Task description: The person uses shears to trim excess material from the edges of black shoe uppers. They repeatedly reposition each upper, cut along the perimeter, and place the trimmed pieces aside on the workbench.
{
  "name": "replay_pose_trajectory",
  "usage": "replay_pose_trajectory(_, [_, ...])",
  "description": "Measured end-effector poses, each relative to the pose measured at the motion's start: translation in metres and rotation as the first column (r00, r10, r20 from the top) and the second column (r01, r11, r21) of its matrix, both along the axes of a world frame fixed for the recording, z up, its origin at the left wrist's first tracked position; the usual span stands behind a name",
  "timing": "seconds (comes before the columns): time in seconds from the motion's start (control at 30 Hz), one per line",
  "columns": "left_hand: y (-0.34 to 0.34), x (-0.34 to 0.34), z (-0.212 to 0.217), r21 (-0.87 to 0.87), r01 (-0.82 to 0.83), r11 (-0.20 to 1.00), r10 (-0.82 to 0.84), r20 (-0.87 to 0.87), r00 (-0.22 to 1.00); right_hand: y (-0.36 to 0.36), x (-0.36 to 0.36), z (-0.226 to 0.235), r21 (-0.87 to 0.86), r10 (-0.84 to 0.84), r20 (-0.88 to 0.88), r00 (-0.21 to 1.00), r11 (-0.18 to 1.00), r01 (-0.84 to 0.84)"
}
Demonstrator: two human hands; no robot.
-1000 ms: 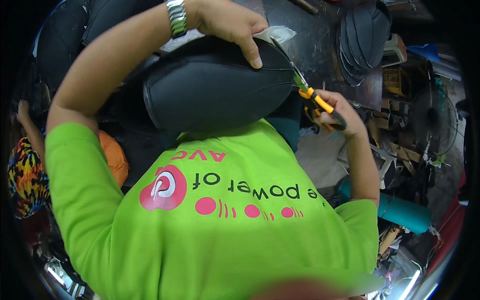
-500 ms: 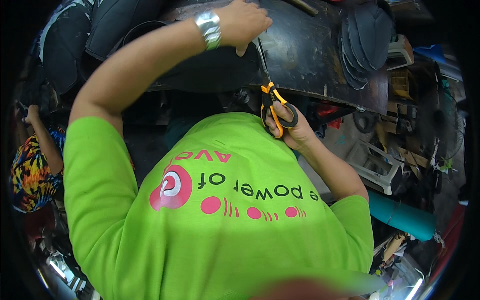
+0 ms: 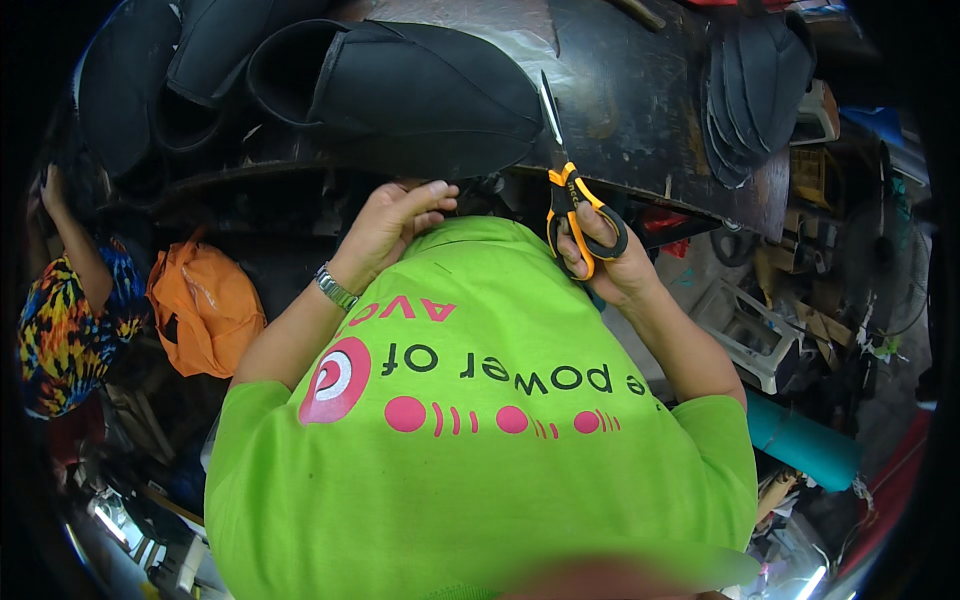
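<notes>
My right hand [image 3: 610,255] grips a pair of scissors [image 3: 565,180] by its black and orange handles. The blades look nearly closed and point away from me over the table's near edge. Close to my body, just below that edge, my left hand [image 3: 405,220] has its fingers curled in and pressed together; what they hold, if anything, does not show. Beyond it lies a black stitched fabric piece [image 3: 430,95], hollow at its left end and rounded at its right, left of the scissor blades.
More black hollow pieces [image 3: 225,50] lie at the table's far left. A stack of black curved panels [image 3: 755,95] sits on the dark table [image 3: 640,110] at the right. An orange bag [image 3: 205,310] and a person in a colourful shirt [image 3: 75,325] are at left.
My left hand has come back from the far side of the table to near my body, uncovering the black fabric piece. The scissors have shifted slightly right, still in my right hand.
</notes>
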State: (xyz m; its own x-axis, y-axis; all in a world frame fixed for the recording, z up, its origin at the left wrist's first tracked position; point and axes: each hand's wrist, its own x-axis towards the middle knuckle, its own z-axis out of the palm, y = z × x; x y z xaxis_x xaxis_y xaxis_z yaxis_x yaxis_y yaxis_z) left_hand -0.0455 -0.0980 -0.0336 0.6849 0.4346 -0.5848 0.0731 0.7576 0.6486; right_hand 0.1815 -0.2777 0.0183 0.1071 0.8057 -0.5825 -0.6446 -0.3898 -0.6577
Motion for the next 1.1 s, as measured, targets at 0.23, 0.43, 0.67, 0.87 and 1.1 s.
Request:
replay_pose_trajectory(0.23, [-0.003, -0.007, 0.015, 0.068, -0.312, 0.948, 0.269, 0.356, 0.895, 0.003, -0.004, 0.015, -0.001, 0.041, 0.033, 0.999, 0.999, -0.041])
replay_pose_trajectory(0.43, [-0.007, -0.003, 0.0, -0.138, -0.258, 0.956, 0.292, 0.515, 0.806, -0.001, -0.009, 0.034, 0.054, 0.068, 0.031, 0.997, 0.996, -0.07])
replay_pose_trajectory(0.67, [-0.017, 0.033, -0.001, 0.466, -0.238, 0.853, 0.11, 0.285, 0.952, -0.003, -0.006, 0.033, 0.062, -0.015, 0.056, 0.998, 0.998, 0.012])
replay_pose_trajectory(0.87, [-0.016, 0.046, 0.025, 0.246, -0.354, 0.902, 0.268, 0.325, 0.907, -0.004, 0.006, 0.007, 0.032, 0.002, 0.087, 0.996, 0.999, -0.005])
replay_pose_trajectory(1.1, [-0.009, 0.029, 0.02, 0.386, -0.243, 0.89, 0.214, 0.117, 0.97, -0.018, 0.02, -0.012, -0.037, 0.128, 0.092, 0.988, 0.991, -0.125])
